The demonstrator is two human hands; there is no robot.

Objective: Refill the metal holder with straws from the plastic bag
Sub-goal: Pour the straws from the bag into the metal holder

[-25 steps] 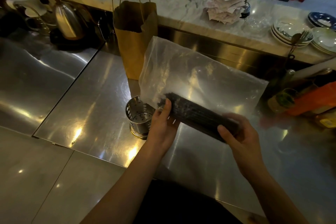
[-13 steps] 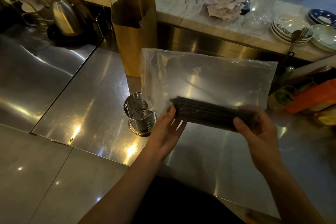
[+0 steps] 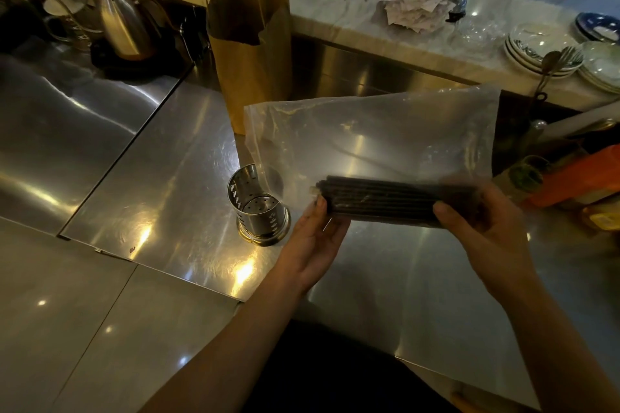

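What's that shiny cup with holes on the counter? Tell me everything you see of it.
The shiny cylindrical metal holder looks like polished steel, pierced with slots and round holes, on a flared ring base. It stands upright on the stainless steel counter, no straws visible inside. A clear plastic bag's edge overlaps its rim in view; contact unclear.

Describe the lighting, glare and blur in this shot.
Head view: dim, warm light; glare patches on the steel counter beside the metal holder; the right hand and the straws near it look motion-blurred; wide-angle bending toward the edges.
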